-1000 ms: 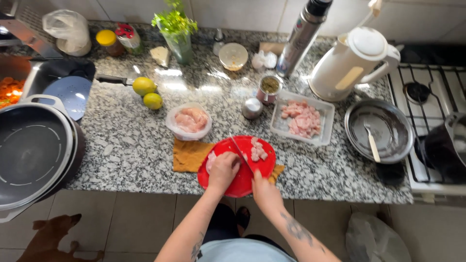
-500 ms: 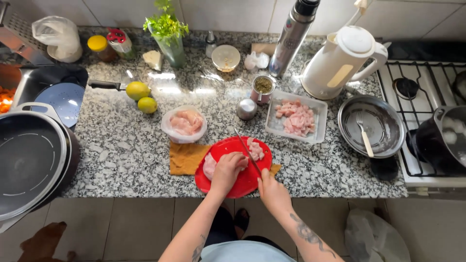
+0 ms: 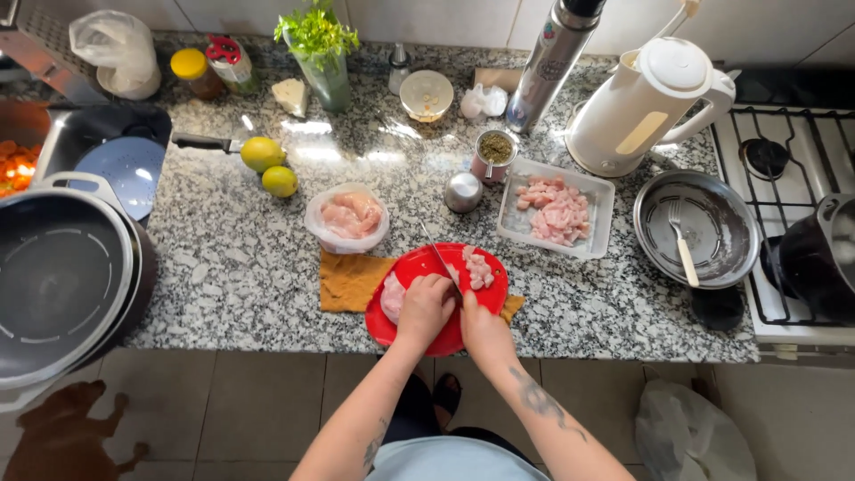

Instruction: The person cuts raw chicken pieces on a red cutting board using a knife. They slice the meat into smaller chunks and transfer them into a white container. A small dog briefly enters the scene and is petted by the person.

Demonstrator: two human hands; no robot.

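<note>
Centrally, at the surface's front edge, the left hand presses curled fingers onto raw chicken on a red board to steady it, while the right hand wraps its fingers around a knife angled across the meat.

The left hand covers part of the raw chicken; the knife handle is hidden; the large pan is cut off at the left edge.
</note>
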